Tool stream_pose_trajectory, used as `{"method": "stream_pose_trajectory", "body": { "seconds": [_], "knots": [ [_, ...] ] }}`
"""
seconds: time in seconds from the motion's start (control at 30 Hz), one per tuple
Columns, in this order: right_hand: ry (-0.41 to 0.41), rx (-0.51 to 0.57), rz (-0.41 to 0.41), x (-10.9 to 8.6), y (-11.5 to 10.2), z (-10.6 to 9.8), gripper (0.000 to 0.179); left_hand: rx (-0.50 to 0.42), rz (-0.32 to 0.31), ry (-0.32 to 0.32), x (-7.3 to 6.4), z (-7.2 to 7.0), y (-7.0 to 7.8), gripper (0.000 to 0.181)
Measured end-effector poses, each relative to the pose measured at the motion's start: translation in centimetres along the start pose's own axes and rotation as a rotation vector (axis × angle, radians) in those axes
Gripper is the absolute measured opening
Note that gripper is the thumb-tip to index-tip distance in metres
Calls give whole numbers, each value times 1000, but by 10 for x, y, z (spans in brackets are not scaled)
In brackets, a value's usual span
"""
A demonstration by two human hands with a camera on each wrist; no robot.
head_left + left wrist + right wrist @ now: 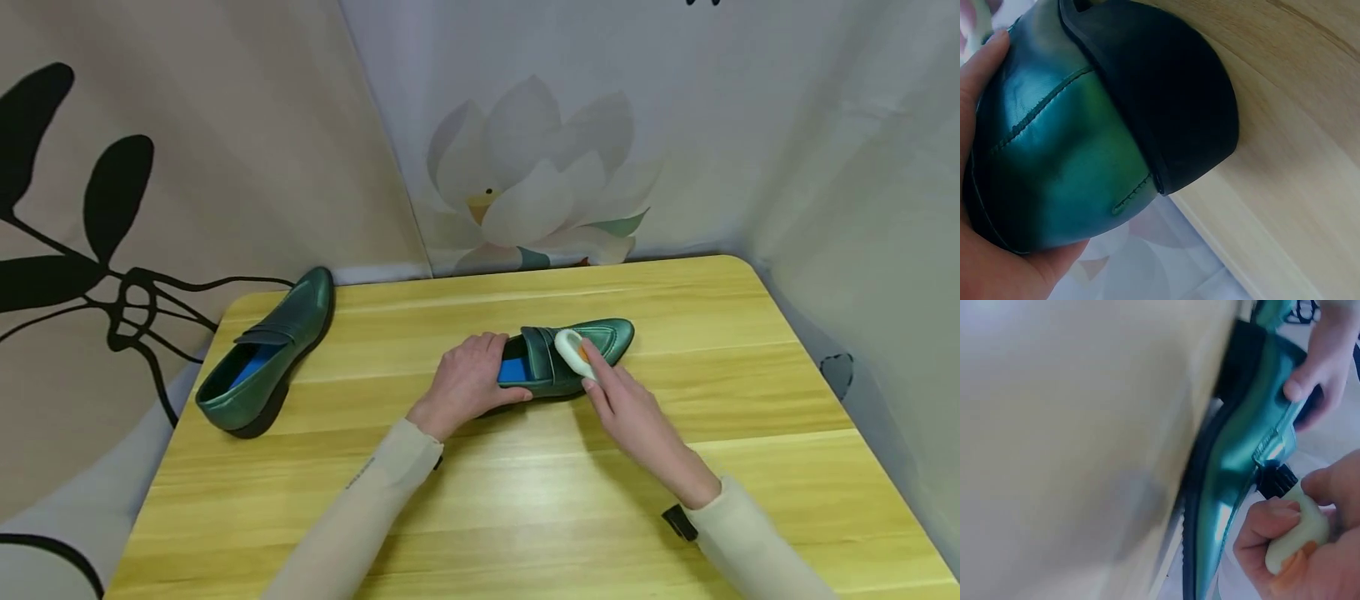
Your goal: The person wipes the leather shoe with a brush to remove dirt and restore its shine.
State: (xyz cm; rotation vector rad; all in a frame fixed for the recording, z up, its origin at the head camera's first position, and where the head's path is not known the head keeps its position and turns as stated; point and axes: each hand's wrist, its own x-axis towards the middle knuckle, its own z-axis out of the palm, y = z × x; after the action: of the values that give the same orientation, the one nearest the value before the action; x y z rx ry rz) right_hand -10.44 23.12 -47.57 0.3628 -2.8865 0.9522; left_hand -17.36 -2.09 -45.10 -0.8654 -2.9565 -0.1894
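Seen from the head, the brush [572,352] hides part of the shoe [551,358] just ahead of its strap, and the left hand [468,379] covers the heel end. The brush's dark bristles [1277,481] show only from the right wrist, beside the strap; whether they touch the leather is hard to tell. That view cuts off the toe; the left wrist view cuts off most of the left hand.

The shoe stands on the worktop [517,492], toe to the right, its heel end gripped in the left fingers. The right hand [630,417] pinches the brush by its pale handle, fingers curled round it above the shoe's front. The other shoe [281,342] stands well apart, at the worktop's far left corner.
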Motion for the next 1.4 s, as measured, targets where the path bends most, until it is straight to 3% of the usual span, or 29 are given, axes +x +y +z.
{"method": "stream_pose_trajectory", "body": {
  "seconds": [0.1, 0.2, 0.5, 0.6, 0.7, 0.93, 1.03, 1.23, 1.4],
  "knots": [
    [-6, -16, -5, -17, 2, -1, 57, 6, -16, -4, 0, -3, -1, 95],
    [-1, -30, -19, -19, 2, 0, 56, 2, -32, -17, -1, -4, -1, 95],
    [62, -35, -27, 33, 0, 4, 53, -13, -9, -1, 1, 0, 0, 95],
    [44, -30, -5, 39, 2, 4, 53, -11, -4, 0, 1, 1, 1, 95],
    [34, -28, 6, 30, 5, 2, 54, 0, 1, -3, 2, 0, 2, 95],
    [2, -27, 33, -13, 9, -4, 56, 5, -16, -26, 2, -4, 3, 96],
    [5, -31, 12, -17, 8, -3, 57, 10, -33, -34, 0, -6, 1, 96],
    [68, -72, -21, 13, 8, 2, 54, -9, -25, -33, 0, -5, 0, 96],
    [46, -93, 24, 40, 7, 4, 53, -21, -12, -19, 0, -2, 1, 95]
  ]
}}
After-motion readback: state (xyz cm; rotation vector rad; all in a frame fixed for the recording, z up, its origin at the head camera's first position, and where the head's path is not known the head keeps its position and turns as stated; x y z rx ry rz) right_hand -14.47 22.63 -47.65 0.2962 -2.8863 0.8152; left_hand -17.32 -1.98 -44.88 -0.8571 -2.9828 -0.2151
